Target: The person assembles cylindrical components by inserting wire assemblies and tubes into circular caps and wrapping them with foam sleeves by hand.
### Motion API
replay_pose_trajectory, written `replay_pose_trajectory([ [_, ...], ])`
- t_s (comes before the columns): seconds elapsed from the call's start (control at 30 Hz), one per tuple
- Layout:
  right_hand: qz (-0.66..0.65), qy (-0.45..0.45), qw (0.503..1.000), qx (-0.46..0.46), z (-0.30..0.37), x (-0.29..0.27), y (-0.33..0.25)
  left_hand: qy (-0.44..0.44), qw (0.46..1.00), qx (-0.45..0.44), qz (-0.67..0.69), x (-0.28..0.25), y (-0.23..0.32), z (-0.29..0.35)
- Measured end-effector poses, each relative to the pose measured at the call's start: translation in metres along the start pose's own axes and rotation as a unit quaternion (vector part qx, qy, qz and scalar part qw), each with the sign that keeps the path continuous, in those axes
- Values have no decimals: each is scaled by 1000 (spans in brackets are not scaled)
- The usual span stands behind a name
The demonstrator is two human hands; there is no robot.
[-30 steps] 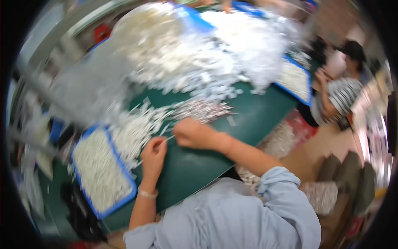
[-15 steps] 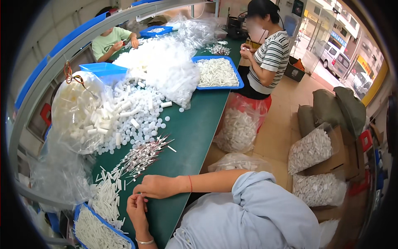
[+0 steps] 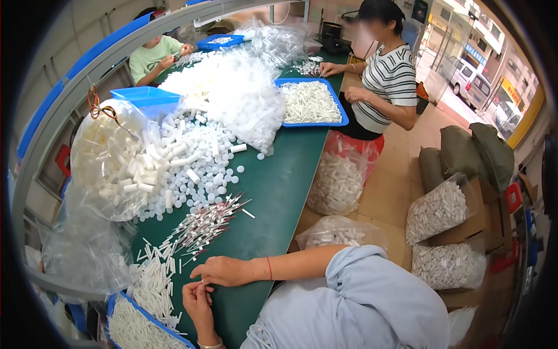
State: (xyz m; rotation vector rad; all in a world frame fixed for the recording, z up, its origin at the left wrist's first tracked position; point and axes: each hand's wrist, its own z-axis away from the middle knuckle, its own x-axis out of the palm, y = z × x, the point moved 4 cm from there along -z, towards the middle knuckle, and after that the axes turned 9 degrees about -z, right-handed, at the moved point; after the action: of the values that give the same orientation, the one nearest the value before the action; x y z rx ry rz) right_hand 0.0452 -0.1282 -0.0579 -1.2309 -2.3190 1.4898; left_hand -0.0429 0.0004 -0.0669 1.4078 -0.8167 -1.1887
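Observation:
My left hand (image 3: 198, 302) and my right hand (image 3: 222, 270) meet over the near edge of the green table, fingertips pinched together. Whatever lies between the fingers is too small to make out. Just beyond them is a pile of thin reddish-and-white pieces (image 3: 210, 222), like short wires with white ends. Thin white sticks (image 3: 154, 285) lie loose beside my left hand. A blue tray (image 3: 152, 321) heaped with the same kind of sticks stands at the lower left, close to my left wrist.
Farther up the green table (image 3: 279, 174) are white round caps (image 3: 203, 174), white cylinders in a clear bag (image 3: 116, 168) and another blue tray (image 3: 344, 116) of sticks. Two co-workers sit at the far part. Bags of white pieces (image 3: 343, 230) stand on the floor at right.
My hands stay together at nearly the same spot, with the right fingers straighter. The co-worker in stripes has lowered their hands, one reaching to the small pile on the table.

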Motion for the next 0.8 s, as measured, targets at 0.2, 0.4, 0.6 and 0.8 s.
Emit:
replay_pose_trajectory([
  [0.2, -17, 14, 1000, 9, -1, 2, 9, 0, 1000, -11, 25, -1, -3, -4],
  [0.4, -4, 17, 1000, 4, 0, 1, 10, 1, 1000, -14, 21, 0, -5, -5],
  [0.6, 5, 4, 1000, 10, 0, 3, 9, 6, 1000, -3, 8, -1, -3, -1],
  [0.8, 9, 48, 997, -55, -50, -53, -34, 5, 999, -6, 37, -1, -1, -3],
])
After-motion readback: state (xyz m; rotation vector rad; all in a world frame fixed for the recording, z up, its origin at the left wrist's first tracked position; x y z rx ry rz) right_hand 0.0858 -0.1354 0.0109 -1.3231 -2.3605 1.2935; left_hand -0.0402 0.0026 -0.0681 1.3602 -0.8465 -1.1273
